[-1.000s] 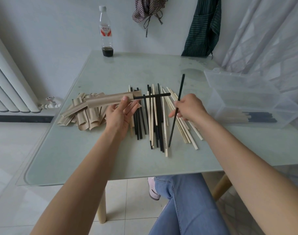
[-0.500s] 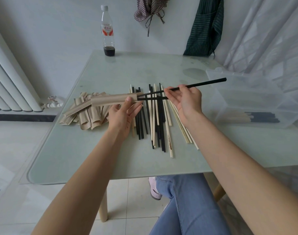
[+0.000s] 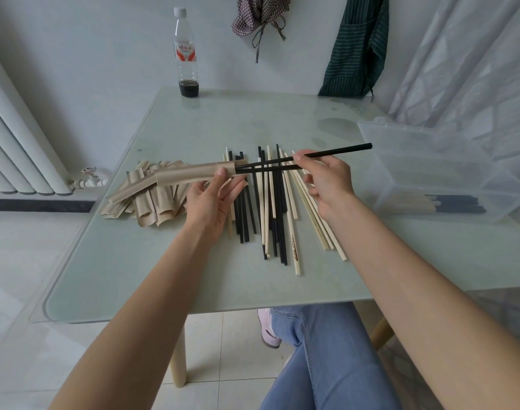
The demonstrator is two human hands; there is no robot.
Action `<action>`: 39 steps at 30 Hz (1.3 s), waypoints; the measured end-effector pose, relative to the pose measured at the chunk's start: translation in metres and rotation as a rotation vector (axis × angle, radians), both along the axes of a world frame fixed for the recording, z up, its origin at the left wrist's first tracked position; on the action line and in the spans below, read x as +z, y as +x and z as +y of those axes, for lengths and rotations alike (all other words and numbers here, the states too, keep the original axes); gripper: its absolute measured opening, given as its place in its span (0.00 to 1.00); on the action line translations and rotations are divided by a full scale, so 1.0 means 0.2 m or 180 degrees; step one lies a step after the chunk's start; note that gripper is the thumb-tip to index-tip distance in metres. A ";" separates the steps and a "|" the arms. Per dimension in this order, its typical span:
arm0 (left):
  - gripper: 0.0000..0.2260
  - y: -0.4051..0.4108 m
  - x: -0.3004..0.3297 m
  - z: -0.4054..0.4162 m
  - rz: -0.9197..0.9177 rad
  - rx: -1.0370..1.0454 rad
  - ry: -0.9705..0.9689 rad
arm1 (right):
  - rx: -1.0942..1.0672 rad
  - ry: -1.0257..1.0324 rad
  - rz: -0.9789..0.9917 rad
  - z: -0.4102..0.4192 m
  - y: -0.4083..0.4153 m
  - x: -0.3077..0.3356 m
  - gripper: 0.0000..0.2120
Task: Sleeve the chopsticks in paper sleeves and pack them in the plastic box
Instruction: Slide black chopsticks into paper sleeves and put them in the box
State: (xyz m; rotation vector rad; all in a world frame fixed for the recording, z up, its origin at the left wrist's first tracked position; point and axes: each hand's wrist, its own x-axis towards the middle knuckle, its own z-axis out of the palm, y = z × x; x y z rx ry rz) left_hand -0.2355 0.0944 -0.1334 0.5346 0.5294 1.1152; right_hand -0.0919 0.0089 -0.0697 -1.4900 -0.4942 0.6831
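Head view, table: glass top carries a spread of loose chopsticks
Plastic box: open at right, sleeved pairs inside
Left hand: pinching the paper sleeve near its mouth
Right hand: pinching the black chopstick, tip at the mouth
Tip: hold the mouth open, slide straight along the sleeve, beside the stick already in

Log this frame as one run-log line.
step: sleeving | left hand: holds paper sleeve | right hand: pinches black chopstick, tip at sleeve mouth | plastic box: some sleeved pairs inside
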 end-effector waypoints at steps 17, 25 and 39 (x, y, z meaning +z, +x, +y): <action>0.15 0.01 0.01 0.00 0.0055 -0.0164 0.0199 | 0.0059 0.0185 0.0796 0.00 0.03 -0.05 0.05; 0.15 0.01 0.00 -0.01 0.0119 -0.0134 0.0283 | 0.0172 0.0187 0.0905 0.02 0.03 -0.06 0.09; 0.07 0.01 0.03 -0.03 0.0387 -0.0328 0.0465 | 0.0250 0.0593 0.1287 0.00 0.03 -0.05 0.02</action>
